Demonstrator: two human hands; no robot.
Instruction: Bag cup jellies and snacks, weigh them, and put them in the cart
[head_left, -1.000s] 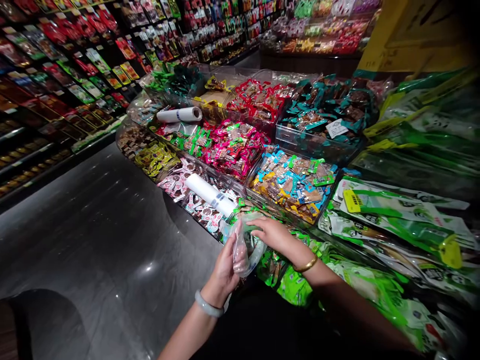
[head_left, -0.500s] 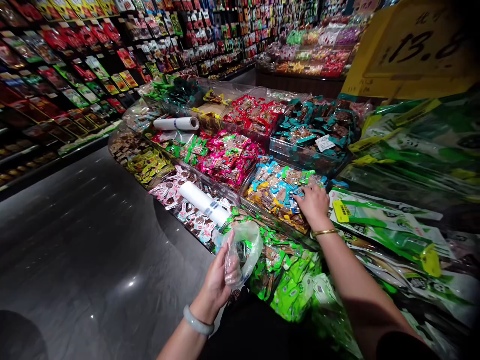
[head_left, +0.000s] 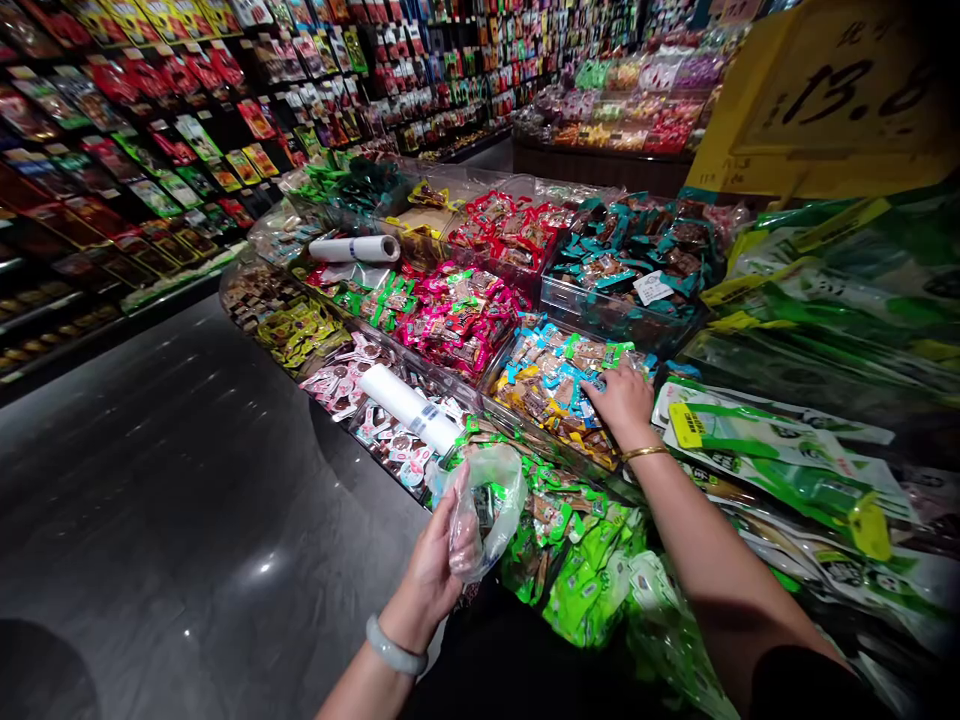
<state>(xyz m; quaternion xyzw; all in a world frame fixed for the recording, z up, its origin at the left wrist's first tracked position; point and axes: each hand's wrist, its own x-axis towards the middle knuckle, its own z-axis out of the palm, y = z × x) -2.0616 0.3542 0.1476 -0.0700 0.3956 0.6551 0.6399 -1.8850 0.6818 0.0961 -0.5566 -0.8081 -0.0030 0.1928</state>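
Against the frame one second back, we note the right hand [head_left: 627, 402] has left the clear plastic bag [head_left: 507, 520] and is now in the blue and yellow packets [head_left: 551, 385]; against half a second back, we see almost no change. Its fingertips are down among the packets; we cannot tell whether they pinch one. The left hand [head_left: 435, 557] grips the clear plastic bag by its side, mouth spread, over the green packets [head_left: 559, 508] of the near row. Edges: a clear front wall [head_left: 559, 437] runs between the hands; a white roll [head_left: 411, 408] lies just beyond the bag; long green-and-white packs [head_left: 784, 450] sit near the right wrist. We record open room above the packets and, leftward, over the grey floor [head_left: 202, 480].
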